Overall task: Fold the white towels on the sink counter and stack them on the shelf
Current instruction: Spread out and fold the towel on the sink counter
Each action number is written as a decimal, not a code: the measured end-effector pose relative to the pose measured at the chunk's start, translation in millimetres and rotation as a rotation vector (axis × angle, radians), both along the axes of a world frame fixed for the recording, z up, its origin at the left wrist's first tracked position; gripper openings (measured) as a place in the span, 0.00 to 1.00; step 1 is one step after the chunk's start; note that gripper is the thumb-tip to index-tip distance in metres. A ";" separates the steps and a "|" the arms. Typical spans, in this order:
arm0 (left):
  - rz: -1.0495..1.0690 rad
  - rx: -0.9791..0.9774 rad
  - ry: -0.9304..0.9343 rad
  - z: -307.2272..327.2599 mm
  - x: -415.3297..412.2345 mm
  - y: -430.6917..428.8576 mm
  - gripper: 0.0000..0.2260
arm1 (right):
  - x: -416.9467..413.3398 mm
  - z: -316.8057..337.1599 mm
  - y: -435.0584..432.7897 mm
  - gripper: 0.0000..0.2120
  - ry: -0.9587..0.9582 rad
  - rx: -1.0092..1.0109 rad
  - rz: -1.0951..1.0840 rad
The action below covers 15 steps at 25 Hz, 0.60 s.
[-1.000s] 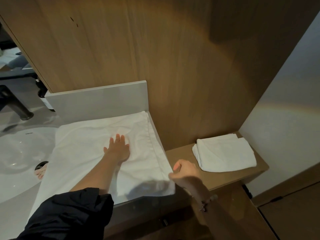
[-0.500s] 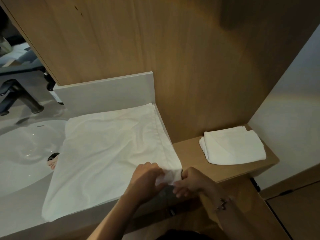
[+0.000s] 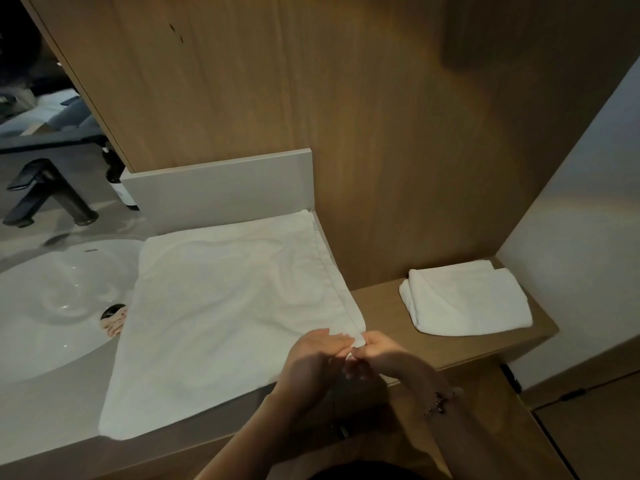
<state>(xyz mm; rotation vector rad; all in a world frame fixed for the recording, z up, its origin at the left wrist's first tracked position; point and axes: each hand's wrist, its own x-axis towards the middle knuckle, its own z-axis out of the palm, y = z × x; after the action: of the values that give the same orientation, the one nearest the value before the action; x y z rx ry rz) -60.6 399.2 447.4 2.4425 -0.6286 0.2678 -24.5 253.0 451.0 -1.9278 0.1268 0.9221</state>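
A white towel (image 3: 221, 306) lies spread flat on the grey sink counter (image 3: 52, 431), its left edge hanging over the basin rim. At its near right corner my left hand (image 3: 311, 358) and my right hand (image 3: 381, 351) meet, both pinching that corner of the cloth. A second white towel (image 3: 464, 299), folded, lies on the low wooden shelf (image 3: 381, 306) to the right of the counter.
A white basin (image 3: 45, 306) with a drain sits left, a black tap (image 3: 45, 192) and a dark bottle (image 3: 119, 181) behind it. A grey upstand and wooden wall panel (image 3: 346, 116) back the counter. A white wall closes the shelf's right side.
My left hand left the middle of the towel and came to the near right corner, where both hands now pinch the cloth. The camera has shifted slightly.
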 end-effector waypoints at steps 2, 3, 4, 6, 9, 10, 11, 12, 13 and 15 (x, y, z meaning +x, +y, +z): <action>0.063 -0.051 0.091 -13.5 -1.6 -0.7 0.14 | -0.2 4.7 0.5 0.10 -0.001 -0.025 0.028; 0.090 -0.104 0.113 -19.7 -1.4 0.0 0.15 | 1.0 6.6 1.7 0.11 0.012 -0.044 0.032; 0.096 -0.145 0.142 -23.5 -0.9 0.6 0.19 | 1.0 9.5 3.0 0.12 0.033 -0.044 0.016; 0.054 -0.202 0.226 -20.3 -4.9 1.2 0.24 | -1.2 13.0 5.5 0.12 0.032 -0.063 0.004; -0.102 -0.174 0.341 0.6 14.0 10.0 0.14 | -7.4 7.8 5.0 0.13 -0.036 -0.068 -0.052; -0.113 -0.079 0.381 9.8 27.6 14.2 0.12 | -10.5 6.3 4.1 0.14 -0.051 -0.071 -0.062; -0.105 0.032 0.375 16.3 43.8 17.7 0.13 | -12.9 5.4 2.8 0.14 -0.066 -0.088 -0.049; -0.103 0.210 0.284 21.4 62.9 20.4 0.15 | -14.7 5.8 1.7 0.14 -0.074 -0.115 -0.033; -0.146 0.361 0.205 29.2 80.8 20.7 0.17 | -14.9 6.1 1.7 0.14 -0.081 -0.154 -0.019; -0.300 0.685 0.004 40.1 114.1 15.6 0.17 | -15.2 7.4 2.1 0.14 -0.074 -0.205 -0.015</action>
<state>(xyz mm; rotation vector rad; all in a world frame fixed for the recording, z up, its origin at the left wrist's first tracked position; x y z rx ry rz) 53.5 414.8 487.5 2.9211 -1.2313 -0.0982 -39.7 255.1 458.4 -2.1440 0.1985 0.8538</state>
